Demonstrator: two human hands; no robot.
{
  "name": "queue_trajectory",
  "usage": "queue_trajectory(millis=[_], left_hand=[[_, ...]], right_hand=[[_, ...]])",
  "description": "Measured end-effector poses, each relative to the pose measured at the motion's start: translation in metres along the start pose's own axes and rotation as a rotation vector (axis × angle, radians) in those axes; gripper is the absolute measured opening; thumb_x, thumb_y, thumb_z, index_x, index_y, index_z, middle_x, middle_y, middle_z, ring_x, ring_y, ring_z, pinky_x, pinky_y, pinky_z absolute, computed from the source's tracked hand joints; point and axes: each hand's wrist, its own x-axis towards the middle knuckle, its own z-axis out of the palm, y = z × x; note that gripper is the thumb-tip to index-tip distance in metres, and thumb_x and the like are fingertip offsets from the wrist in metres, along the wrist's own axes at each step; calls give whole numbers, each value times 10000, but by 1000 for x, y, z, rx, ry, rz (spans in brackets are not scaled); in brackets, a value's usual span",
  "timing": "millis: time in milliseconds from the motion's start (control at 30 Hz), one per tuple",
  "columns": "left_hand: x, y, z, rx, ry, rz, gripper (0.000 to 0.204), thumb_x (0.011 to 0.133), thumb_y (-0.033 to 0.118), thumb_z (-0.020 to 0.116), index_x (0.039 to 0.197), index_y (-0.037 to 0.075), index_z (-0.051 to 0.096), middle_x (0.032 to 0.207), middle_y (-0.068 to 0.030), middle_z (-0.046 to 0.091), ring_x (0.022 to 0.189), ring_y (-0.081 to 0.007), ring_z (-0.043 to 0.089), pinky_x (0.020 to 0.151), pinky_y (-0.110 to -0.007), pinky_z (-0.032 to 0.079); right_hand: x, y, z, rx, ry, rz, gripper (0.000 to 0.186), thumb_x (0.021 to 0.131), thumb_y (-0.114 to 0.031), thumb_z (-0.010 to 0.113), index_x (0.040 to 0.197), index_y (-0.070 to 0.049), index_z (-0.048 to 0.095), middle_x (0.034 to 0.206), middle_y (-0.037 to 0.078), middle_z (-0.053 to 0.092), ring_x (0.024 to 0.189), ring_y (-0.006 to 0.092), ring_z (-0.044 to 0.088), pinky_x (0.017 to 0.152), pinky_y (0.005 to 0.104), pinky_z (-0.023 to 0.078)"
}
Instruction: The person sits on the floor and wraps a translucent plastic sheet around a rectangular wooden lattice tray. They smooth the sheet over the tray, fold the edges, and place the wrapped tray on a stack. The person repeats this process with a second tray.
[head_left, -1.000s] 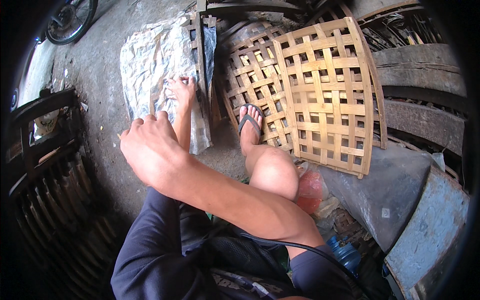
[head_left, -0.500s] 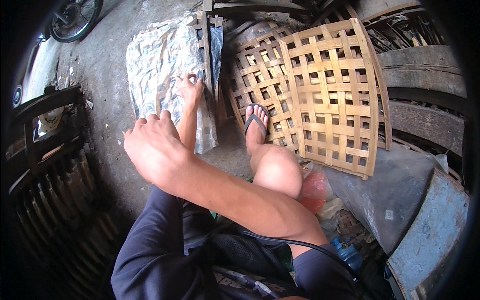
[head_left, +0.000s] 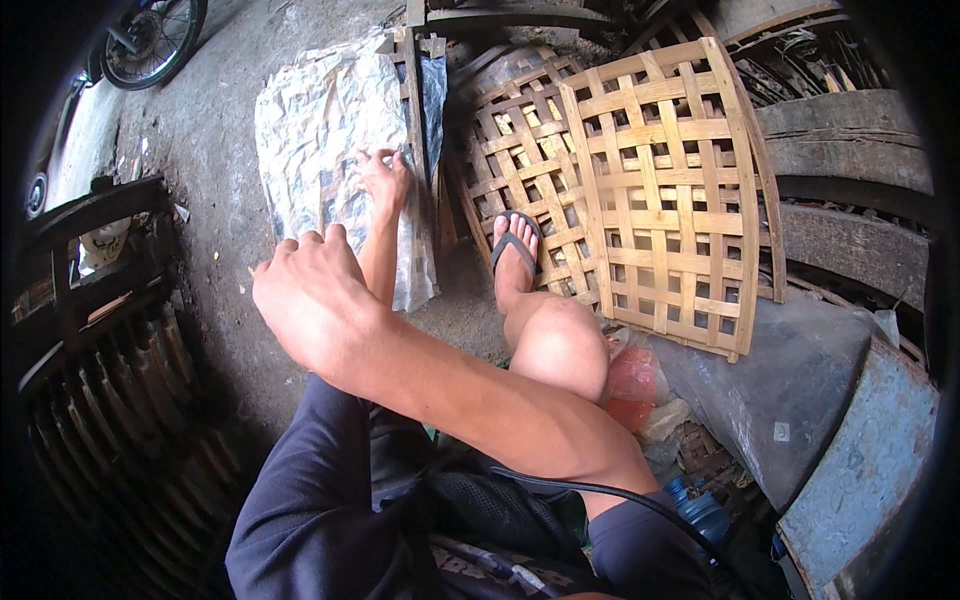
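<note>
My left hand (head_left: 384, 183) reaches forward over a crumpled whitish sheet (head_left: 310, 130) on the ground. Its bent fingers are apart near the sheet's right side, and I see nothing held between them. Faint crossing bands show through part of the sheet. My right hand (head_left: 312, 290) is nearer, its back toward me and its fingers curled closed. A tiny tan tip pokes out at its left side; the rest of what it holds is hidden. The right forearm crosses in front of the left one.
Right of the sheet stands a dark wooden slat (head_left: 415, 120). Two woven bamboo panels (head_left: 660, 190) lean beside my sandalled foot (head_left: 515, 245). Dark plastic (head_left: 770, 390) and a blue board (head_left: 860, 480) lie at right. Slatted wood (head_left: 110, 400) is at left, a wheel (head_left: 150, 45) far left.
The whole view has shifted slightly. The left hand's fingers look a little more spread on the sheet; the right hand keeps its closed pose.
</note>
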Motion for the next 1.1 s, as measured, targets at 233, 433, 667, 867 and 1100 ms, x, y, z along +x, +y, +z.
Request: queue_trajectory(millis=[233, 433, 667, 867, 1100], left_hand=[[6, -13, 12, -111, -20, 225, 130, 833, 231, 666, 924, 142, 693, 1408, -326, 332, 1279, -487, 339, 1059, -470, 308], [-5, -17, 11, -148, -25, 225, 312, 861, 311, 612, 1131, 155, 598, 1415, -330, 313, 1323, -531, 235, 1050, -646, 187], [-35, -70, -6, 146, 55, -259, 741, 853, 498, 554, 1442, 166, 252, 1509, -302, 46, 1380, -511, 62, 1037, -696, 128], [-68, -98, -48, 122, -101, -569, 806, 850, 531, 524, 1471, 165, 162, 1516, -291, -3, 1388, -503, 22, 1041, -699, 102], [-65, -98, -64, 74, -150, -623, 885, 848, 569, 490, 1504, 164, 57, 1525, -277, -60, 1396, -494, -25, 1046, -702, 73]], right_hand=[[-2, 1, 4, -14, 98, -10, 208, 731, -131, 671, 922, -51, 683, 921, 118, 657, 933, 245, 631, 810, 386, 428], [-2, 1, 3, -42, 59, -15, 203, 730, -143, 677, 919, -69, 686, 921, 104, 658, 935, 242, 633, 800, 379, 433], [4, -3, 6, -3, 52, -47, 240, 845, -267, 629, 943, -52, 673, 931, 126, 659, 927, 278, 644, 822, 443, 465], [3, 0, -22, 84, -16, -50, 266, 898, -248, 553, 987, -14, 643, 919, 188, 667, 912, 324, 655, 843, 458, 485], [-3, 25, -44, 60, -18, 47, 332, 926, -241, 466, 1107, 10, 588, 1034, 240, 629, 1012, 369, 597, 908, 425, 464]])
